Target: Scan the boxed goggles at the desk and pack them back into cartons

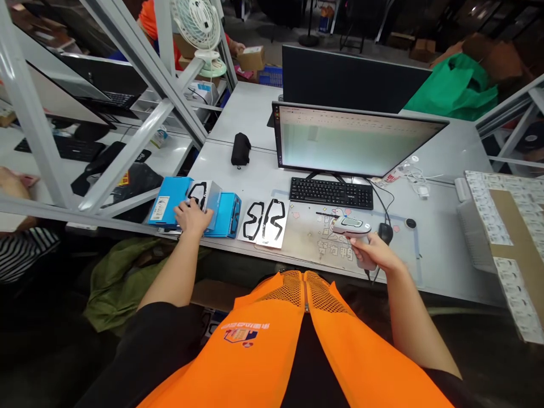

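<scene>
My left hand (192, 216) rests with curled fingers on a blue box (170, 205) at the desk's near left edge, gripping a grey-white box (208, 195) printed with a black outline. A second blue box (229, 214) lies against it on the right. My right hand (372, 253) is closed round the handle of a white barcode scanner (352, 226), held just above the desk mat and pointing left. Two white packets with black outlines (264, 221) lie flat between my hands.
A lit monitor (352, 140) and black keyboard (331, 192) stand behind the packets, a black mouse (385, 232) beside the scanner. Label sheets on cardboard (505, 238) lie right. A black pouch (241, 149), white fan (199, 28) and metal frame (140, 62) are left; another person's hand holds a carton (250, 56).
</scene>
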Motion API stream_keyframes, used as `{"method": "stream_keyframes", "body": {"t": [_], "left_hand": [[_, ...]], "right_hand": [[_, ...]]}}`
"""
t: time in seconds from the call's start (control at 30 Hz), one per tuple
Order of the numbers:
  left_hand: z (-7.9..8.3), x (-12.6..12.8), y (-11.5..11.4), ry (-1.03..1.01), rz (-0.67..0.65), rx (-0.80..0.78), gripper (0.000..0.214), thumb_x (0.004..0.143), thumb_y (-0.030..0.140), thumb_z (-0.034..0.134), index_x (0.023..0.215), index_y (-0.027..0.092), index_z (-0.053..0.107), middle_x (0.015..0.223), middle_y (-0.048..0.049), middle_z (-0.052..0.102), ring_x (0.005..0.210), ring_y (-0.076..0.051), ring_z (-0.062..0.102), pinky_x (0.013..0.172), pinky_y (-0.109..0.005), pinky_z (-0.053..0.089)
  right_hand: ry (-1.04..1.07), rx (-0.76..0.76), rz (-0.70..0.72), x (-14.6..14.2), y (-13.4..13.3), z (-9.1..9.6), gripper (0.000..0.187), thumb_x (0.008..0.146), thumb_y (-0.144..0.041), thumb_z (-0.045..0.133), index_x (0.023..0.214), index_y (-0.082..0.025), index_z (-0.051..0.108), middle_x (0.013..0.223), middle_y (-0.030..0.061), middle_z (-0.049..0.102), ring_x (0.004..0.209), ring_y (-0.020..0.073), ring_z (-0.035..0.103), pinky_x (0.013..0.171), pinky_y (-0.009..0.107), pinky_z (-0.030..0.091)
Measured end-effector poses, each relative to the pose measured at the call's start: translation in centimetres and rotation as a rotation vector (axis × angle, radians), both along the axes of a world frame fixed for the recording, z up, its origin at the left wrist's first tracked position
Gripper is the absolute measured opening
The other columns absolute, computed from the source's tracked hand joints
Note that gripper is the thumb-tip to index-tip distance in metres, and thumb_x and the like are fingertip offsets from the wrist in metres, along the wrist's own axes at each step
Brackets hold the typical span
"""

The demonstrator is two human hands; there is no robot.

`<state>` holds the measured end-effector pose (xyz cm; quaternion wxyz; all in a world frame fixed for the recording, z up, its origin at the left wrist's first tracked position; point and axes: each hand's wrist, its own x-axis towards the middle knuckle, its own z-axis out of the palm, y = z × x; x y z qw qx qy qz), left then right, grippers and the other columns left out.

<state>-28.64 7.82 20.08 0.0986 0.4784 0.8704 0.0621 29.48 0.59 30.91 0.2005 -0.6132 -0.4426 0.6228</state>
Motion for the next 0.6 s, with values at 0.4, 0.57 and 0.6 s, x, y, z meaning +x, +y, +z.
{"method": "stream_keyframes", "body": {"t": [0.4,0.57,0.6], "left_hand": [[-0.5,21.4,-0.9,-0.463,-0.245,0.11,0.111,0.077,0.066,0.086,0.166,0.019,0.041,0.17,-0.0344,0.037,0.153,-0.06,0.038,0.12,-0.076,0.034],[0.1,24.8,-1.1,-0.404,-0.271,-0.038,0.117,0.075,0.037,0.088,0.175,0.02,0.029,0.161,-0.0366,0.042,0.142,-0.063,0.048,0.111,-0.079,0.038],[0.2,24.2,-1.5,-0.403,-0.329,0.002,0.116,0.076,0.035,0.087,0.175,0.022,0.028,0.161,-0.0344,0.042,0.144,-0.061,0.048,0.113,-0.079,0.037]], "right_hand": [[-0.019,-0.021,-0.046,-0.1,-0.8,-1.5,0.065,0.075,-0.071,0.089,0.106,-0.017,0.068,0.062,-0.0032,0.059,0.057,0.0149,0.053,0.057,0.028,0.044],[-0.047,-0.001,-0.005,0.4,-0.7,-1.6,0.063,0.077,-0.072,0.087,0.104,-0.018,0.07,0.061,-0.0024,0.059,0.058,0.0161,0.054,0.058,0.029,0.044],[-0.042,-0.001,-0.008,0.8,-0.8,-1.6,0.063,0.077,-0.072,0.087,0.104,-0.017,0.07,0.062,-0.0022,0.059,0.059,0.016,0.054,0.058,0.029,0.044]]}}
